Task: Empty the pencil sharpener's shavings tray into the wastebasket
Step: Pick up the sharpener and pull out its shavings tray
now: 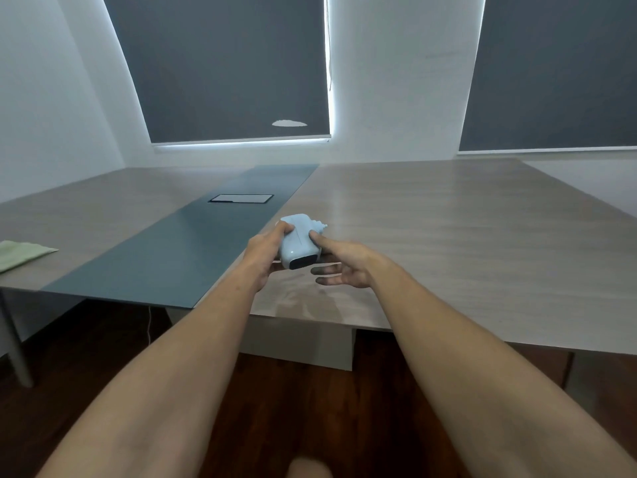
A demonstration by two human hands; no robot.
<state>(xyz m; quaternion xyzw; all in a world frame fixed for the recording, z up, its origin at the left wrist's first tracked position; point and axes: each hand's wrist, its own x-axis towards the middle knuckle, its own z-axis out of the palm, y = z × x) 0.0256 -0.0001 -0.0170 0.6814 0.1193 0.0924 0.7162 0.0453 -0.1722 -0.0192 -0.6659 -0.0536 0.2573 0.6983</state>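
Both hands hold the pencil sharpener (299,243) above the bench (448,236).
It sits between the fingers: the left hand (263,257) curls round one side, and the right hand (348,267) pinches the other, its lower fingers spread loose.

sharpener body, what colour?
The pencil sharpener is pale blue, with a dark panel on its near end. Head view shows it best.

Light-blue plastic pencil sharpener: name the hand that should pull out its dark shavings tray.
Right, probably. The left hand grips the light-blue plastic pencil sharpener round its body, steadying it; the right hand only pinches its side, free fingers lying beside the dark tray front.
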